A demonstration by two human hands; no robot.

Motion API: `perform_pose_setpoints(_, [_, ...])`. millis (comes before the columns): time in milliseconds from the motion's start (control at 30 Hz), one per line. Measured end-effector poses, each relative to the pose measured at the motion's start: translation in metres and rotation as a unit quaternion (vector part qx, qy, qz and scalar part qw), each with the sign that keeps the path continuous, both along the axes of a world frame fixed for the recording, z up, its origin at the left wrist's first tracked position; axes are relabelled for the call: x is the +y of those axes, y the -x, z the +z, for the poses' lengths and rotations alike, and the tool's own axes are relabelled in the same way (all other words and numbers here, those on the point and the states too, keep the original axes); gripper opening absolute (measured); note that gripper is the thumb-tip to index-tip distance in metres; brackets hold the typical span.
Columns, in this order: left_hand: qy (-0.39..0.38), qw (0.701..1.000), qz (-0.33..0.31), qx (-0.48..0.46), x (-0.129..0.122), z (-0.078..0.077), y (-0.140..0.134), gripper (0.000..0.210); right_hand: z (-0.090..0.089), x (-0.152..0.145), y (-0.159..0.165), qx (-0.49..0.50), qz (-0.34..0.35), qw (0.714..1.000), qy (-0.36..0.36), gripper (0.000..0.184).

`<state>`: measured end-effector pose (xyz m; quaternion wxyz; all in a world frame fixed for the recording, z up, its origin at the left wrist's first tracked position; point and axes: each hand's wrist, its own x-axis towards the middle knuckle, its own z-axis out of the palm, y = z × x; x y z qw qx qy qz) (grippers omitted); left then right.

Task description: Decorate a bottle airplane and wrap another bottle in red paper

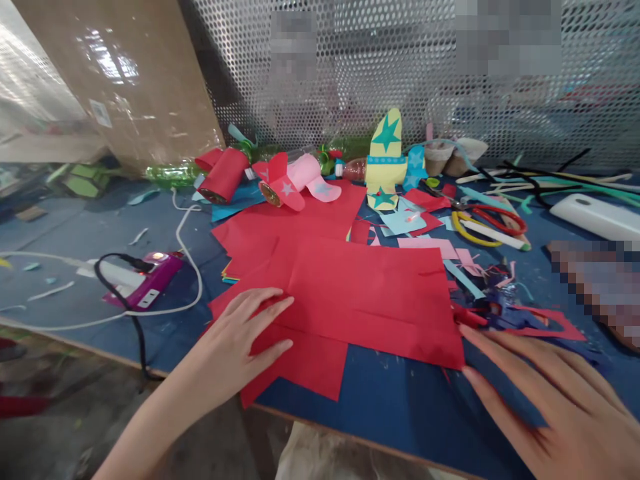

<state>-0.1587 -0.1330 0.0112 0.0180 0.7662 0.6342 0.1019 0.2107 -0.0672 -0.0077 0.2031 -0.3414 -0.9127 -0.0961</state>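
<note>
Red paper sheet (pixel 380 287) lies flat on the blue table (pixel 400 413), toward the front edge and on top of further red sheets (pixel 320 217). Its right front corner is set back from the table's front edge.

Left hand (pixel 240 333): fingers spread and extended, palm down, fingertips at the left part of the upper sheet; nothing is gripped. Right hand (pixel 555 393): fingers extended, thumb and index finger apart, tips at the sheet's right edge; nothing is clasped. Whether these tips touch the paper cannot be determined.

Purple power strip (pixel 170 268): near the table's front edge, left of the sheets, with a black cable (pixel 141 347) running over that edge.

Along the back edge: a red paper tube (pixel 225 175) and, farther right, a yellow paper rocket (pixel 387 167) with teal stars, upright.

Right of the rocket: paper scraps (pixel 427 245), a yellow handle loop (pixel 465 233) and, farther right, a white device (pixel 595 217).
</note>
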Motion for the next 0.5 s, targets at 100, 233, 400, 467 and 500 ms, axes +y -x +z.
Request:
perform_pose_setpoints(100, [0.028, 1.000, 0.001, -0.006, 0.004, 0.003, 0.002, 0.050, 0.007, 0.011, 0.022, -0.008, -0.024, 1.000, 0.001, 0.051])
perform_pose_setpoints(233, [0.060, 0.998, 0.004, -0.026, 0.008, 0.010, 0.002, 0.041, 0.006, 0.017, 0.037, -0.012, 0.013, 1.000, -0.012, 0.044])
perform_pose_setpoints(400, [0.074, 0.994, 0.002, -0.080, 0.014, 0.025, 0.001, 0.016, 0.011, 0.014, 0.037, 0.008, 0.053, 0.999, 0.010, 0.035])
perform_pose_setpoints(467, [0.068, 0.993, -0.002, -0.100, 0.017, 0.034, 0.002, 0.007, 0.019, 0.015, 0.036, 0.034, 0.051, 0.998, 0.006, 0.033])
perform_pose_setpoints(500, [0.056, 0.992, -0.003, -0.109, 0.019, 0.040, 0.002, 0.005, 0.024, 0.016, 0.035, 0.047, 0.044, 0.998, 0.001, 0.032])
